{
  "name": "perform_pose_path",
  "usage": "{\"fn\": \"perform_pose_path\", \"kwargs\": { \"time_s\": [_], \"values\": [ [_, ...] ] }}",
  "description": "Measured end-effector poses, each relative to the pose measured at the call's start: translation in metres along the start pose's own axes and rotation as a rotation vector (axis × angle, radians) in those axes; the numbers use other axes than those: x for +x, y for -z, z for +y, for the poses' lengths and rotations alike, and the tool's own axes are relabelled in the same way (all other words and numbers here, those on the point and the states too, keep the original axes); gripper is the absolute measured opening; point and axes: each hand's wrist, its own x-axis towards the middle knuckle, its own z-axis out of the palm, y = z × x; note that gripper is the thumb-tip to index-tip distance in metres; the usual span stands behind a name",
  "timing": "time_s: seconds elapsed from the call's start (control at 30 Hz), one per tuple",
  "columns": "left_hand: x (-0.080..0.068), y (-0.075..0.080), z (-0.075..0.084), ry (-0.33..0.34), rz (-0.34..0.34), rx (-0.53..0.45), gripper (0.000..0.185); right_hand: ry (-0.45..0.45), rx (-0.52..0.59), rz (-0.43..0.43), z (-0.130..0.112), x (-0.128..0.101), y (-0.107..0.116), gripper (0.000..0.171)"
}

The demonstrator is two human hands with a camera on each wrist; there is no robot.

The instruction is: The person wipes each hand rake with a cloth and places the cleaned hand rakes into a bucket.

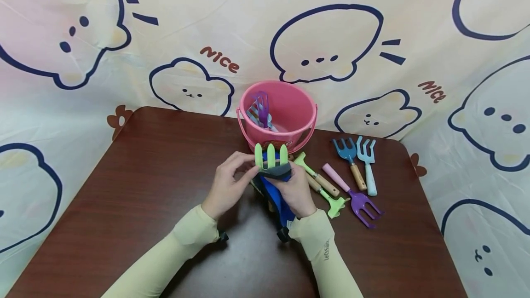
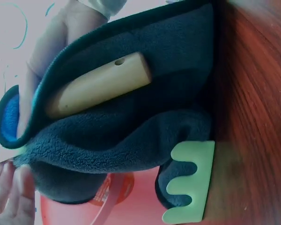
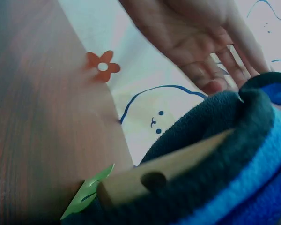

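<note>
Head view shows your right hand (image 1: 299, 192) gripping a blue-and-grey fleece cloth (image 1: 276, 186) wrapped around a light-green rake (image 1: 271, 156), just before the pink bucket (image 1: 277, 113); your left hand (image 1: 228, 183) pinches its prongs.

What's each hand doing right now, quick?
Left hand: pinching the cloth around the green rake.
Right hand: gripping the same cloth and rake.

Both forearms reach forward in cream sleeves; the left hand (image 1: 227, 182) and right hand (image 1: 297, 191) meet at centre, fingers curled in a grip.
</note>
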Motion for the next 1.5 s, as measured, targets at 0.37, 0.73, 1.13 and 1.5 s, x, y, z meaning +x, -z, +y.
{"fn": "perform_pose_path", "kwargs": {
  "time_s": [0.37,0.73,1.13,1.5],
  "values": [
    [0.002,0.004,0.004,-0.173,0.172,0.008,0.01,0.056,-0.084,-0.022,0.001,-0.002,-0.005,0.036],
    [0.0,0.01,0.016,-0.143,0.265,-0.106,0.009,0.085,-0.056,-0.255,0.009,-0.005,-0.007,0.041],
    [0.005,0.029,0.027,-0.179,0.398,-0.196,0.008,0.134,-0.177,-0.389,0.017,0.001,-0.007,0.024],
    [0.026,0.074,0.033,-0.23,0.729,-0.518,0.008,-0.054,-0.333,-0.159,0.025,0.006,0.019,0.029]
  ]
}}
